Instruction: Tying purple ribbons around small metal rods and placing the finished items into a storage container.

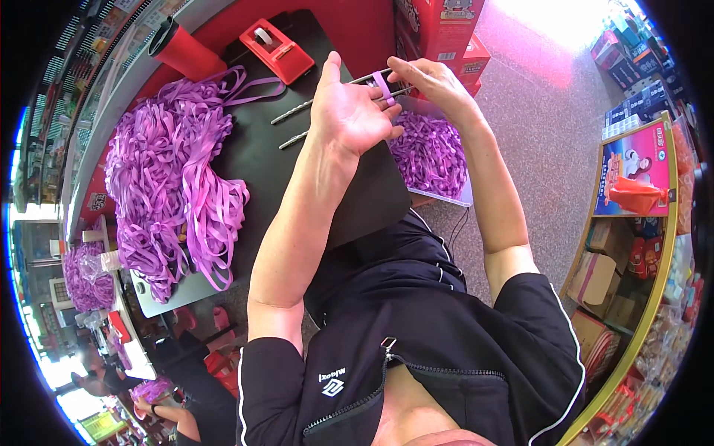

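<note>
Two thin twisted metal rods stick out side by side over the dark tabletop, passing behind my left hand. That hand lies palm up, thumb stretched away and fingers apart, its fingertips close to the purple ribbon looped across the rods. My right hand is bent over the rods' far end, its fingertips closed on the ribbon there. Part of that grip is hidden by the fingers. Below the hands, a pale bin holds a heap of short purple ribbon pieces.
A big tangle of purple ribbon covers the table's left side. Behind it stand a red cup and a red tape dispenser. Red boxes are stacked beyond my right hand. At lower left, another person handles purple ribbon.
</note>
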The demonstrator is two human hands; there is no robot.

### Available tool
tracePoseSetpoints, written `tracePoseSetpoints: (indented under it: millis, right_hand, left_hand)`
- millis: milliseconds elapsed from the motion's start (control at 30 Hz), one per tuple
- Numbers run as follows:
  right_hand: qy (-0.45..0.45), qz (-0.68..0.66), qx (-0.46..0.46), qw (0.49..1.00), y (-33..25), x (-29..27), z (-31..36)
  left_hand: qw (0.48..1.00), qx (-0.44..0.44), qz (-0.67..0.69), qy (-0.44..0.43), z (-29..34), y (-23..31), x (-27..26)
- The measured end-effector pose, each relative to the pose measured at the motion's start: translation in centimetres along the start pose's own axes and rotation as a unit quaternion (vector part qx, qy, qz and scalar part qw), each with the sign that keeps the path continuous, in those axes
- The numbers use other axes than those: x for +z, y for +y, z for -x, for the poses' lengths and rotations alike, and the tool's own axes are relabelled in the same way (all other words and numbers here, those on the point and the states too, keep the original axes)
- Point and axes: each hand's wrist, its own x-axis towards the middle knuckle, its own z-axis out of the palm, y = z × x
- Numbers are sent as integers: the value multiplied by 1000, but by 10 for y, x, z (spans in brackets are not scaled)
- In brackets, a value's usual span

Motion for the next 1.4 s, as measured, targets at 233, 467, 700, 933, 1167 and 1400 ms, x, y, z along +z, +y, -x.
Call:
tracePoseSetpoints:
  millis: [233,467,700,933,1167,1400]
  right_hand:
    - [65,104,-128,984,-18,6,13]
    - [37,278,-286,916,-34,2,12]
    - [50,233,-30,971,-44,-7,13]
    - [4,215,20,976,-27,-11,3]
    - [54,173,28,983,-35,-7,5]
    - [20,174,14,984,-25,-7,6]
  left_hand:
    - [1000,16,5,-9,-1,-1,-4]
    - [1000,17,21,-13,-5,-2,-5]
    - [999,31,7,7,-2,-7,1]
    - [1000,19,-3,-12,-2,-5,-3]
    - [1000,26,-3,5,0,-6,1]
    - [1000,28,-3,-13,-1,-7,-2]
